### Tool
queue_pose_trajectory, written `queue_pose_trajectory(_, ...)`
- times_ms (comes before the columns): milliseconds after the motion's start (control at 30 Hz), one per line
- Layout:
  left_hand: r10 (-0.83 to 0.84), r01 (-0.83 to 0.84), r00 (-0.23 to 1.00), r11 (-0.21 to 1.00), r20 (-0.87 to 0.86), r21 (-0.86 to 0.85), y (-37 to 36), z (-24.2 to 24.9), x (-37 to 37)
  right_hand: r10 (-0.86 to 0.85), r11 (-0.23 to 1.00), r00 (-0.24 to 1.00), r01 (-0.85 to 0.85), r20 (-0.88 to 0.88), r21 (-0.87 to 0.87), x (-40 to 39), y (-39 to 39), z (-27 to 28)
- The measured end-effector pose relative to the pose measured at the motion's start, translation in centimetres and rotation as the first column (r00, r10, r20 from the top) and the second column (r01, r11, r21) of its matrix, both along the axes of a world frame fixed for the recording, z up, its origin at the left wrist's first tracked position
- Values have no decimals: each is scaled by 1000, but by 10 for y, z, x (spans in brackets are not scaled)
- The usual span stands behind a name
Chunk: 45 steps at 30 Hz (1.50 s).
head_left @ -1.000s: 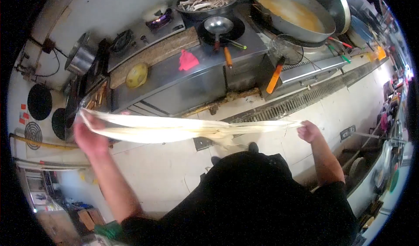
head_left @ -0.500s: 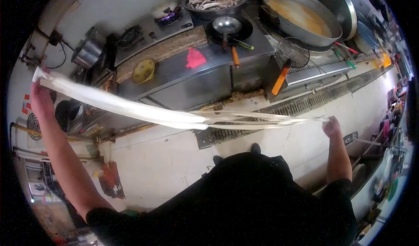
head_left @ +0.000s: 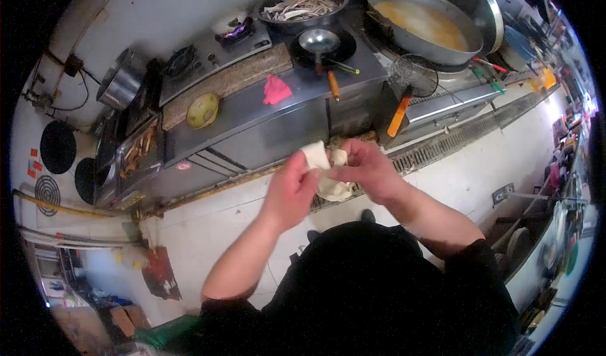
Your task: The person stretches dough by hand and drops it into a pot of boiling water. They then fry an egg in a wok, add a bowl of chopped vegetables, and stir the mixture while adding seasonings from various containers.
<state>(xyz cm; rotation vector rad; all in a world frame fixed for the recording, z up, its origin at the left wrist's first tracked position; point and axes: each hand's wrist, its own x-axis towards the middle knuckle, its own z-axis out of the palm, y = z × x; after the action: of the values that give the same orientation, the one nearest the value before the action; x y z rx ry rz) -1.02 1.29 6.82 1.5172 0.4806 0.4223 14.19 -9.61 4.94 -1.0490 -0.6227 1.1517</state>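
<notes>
Pale noodle dough (head_left: 336,190) hangs folded between my two hands, in front of my body and over the floor. My left hand (head_left: 291,189) is closed on one end of it, where a flat white flap stands up above the fingers. With thumb and fingers pinched, my right hand (head_left: 371,170) holds the other end, which is bunched into a small lump. The two hands are close together, and the middle of the dough sags below them.
A large pot of cloudy yellowish liquid (head_left: 421,26) stands at the back right. On the counter are a basin of pale strips (head_left: 302,7), a metal ladle (head_left: 319,42), a wire strainer (head_left: 413,77), a pink cloth (head_left: 276,89) and a yellow bowl (head_left: 202,111). A burner flame (head_left: 234,31) is lit.
My hands have come together from wide apart. The dough, stretched long between them before, is now gathered and folded in front of me.
</notes>
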Motion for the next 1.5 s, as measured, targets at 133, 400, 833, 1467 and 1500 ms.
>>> queue_pose_trajectory(133,91,-50,993,903,-77,426,-8,-7,-1,-77,994,961,93,267,-48,-11,9,-12)
queue_pose_trajectory(400,295,-28,896,784,-333,620,44,-25,-49,-268,952,887,304,375,-39,17,-24,-7)
queue_pose_trajectory(833,939,515,252,74,-234,854,399,-80,-527,-411,907,893,380,-184,-183,425,-309,-137)
queue_pose_trajectory(1467,-188,196,980,973,-72,124,178,91,-68,169,986,784,-136,598,-99,-36,169,90)
queue_pose_trajectory(1500,-200,204,979,971,-42,125,178,90,-60,136,991,805,-121,578,-64,-41,186,91)
